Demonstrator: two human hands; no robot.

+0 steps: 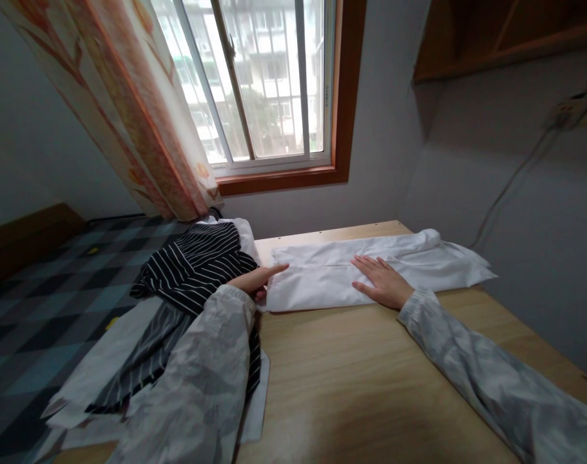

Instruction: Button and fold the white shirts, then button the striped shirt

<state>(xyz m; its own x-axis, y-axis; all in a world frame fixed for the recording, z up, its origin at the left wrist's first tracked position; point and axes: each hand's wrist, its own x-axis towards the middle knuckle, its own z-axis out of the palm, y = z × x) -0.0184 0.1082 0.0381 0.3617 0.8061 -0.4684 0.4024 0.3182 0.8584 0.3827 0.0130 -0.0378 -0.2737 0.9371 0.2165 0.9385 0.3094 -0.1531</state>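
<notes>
While right hand lies flat, fingers spread, on folded white garment, left hand thumbs its end, grip unclear. Uneven tugging could wrinkle it.

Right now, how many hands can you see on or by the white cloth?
2: the left hand at the left end of the white cloth, and the right hand spread on top of it.
</notes>
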